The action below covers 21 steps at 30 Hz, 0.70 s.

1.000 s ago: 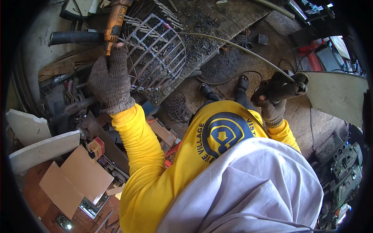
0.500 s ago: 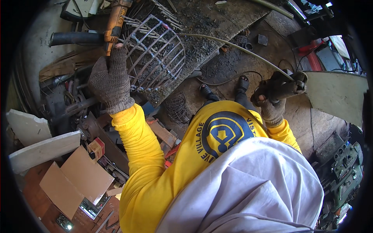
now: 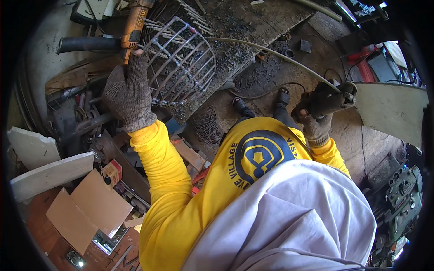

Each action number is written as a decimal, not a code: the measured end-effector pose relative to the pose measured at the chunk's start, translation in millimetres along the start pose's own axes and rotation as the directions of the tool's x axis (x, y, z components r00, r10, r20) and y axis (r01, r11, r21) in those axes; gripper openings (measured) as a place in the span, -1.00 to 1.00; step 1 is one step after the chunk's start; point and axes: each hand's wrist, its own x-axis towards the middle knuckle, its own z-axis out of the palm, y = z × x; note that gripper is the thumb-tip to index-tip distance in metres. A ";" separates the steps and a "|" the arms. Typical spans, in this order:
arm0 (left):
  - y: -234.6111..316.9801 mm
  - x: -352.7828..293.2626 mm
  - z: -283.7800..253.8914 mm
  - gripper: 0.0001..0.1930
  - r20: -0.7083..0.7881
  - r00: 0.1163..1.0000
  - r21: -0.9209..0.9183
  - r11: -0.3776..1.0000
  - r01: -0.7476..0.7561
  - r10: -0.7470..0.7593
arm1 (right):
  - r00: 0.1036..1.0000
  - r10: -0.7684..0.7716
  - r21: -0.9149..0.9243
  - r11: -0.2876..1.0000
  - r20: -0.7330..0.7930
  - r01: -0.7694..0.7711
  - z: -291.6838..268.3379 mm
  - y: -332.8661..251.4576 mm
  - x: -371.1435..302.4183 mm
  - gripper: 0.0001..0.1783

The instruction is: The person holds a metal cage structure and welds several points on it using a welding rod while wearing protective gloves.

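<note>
A rounded metal grate of welded parallel bars lies on the dark worktable. My left hand, in a grey-brown knitted glove with one bare fingertip showing, is at the grate's left rim and appears to grip it; part of the fingers is hidden. My right hand, gloved too, is closed around a dark electrode holder. From the holder a long thin welding rod reaches left, its far end close to the grate's right edge.
An orange angle grinder with a black side handle lies beyond my left hand. Thin rods and dark grit cover parts of the worktable. A wire coil is below its edge. Open cardboard and boards sit at lower left. A cable crosses the floor.
</note>
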 end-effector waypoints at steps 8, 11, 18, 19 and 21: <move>-9.6 3.4 0.1 -0.47 0.031 0.998 0.153 0.987 -0.054 0.050 | 0.999 -0.031 -0.022 0.999 -0.040 0.030 7.2 -2.7 -1.0 -0.48; -24.2 11.9 -4.5 -0.50 0.095 0.752 0.473 0.636 -0.610 0.652 | 0.998 -0.040 -0.011 0.999 0.038 0.041 7.7 -7.4 5.2 -0.51; 4.2 3.5 -3.8 -0.49 0.098 0.995 0.068 0.998 0.003 -0.010 | 0.998 -0.066 -0.158 0.985 -0.018 0.063 4.4 -3.9 1.2 -0.50; 4.1 3.1 -3.7 -0.49 0.086 0.996 0.058 0.998 0.003 -0.008 | 0.999 -0.044 -0.136 0.990 0.007 0.044 3.6 -3.7 1.8 -0.51; 2.6 2.3 -2.5 -0.47 0.061 0.998 0.039 0.999 0.001 -0.004 | 0.998 0.000 -0.094 0.996 0.061 0.005 1.5 -3.0 3.5 -0.53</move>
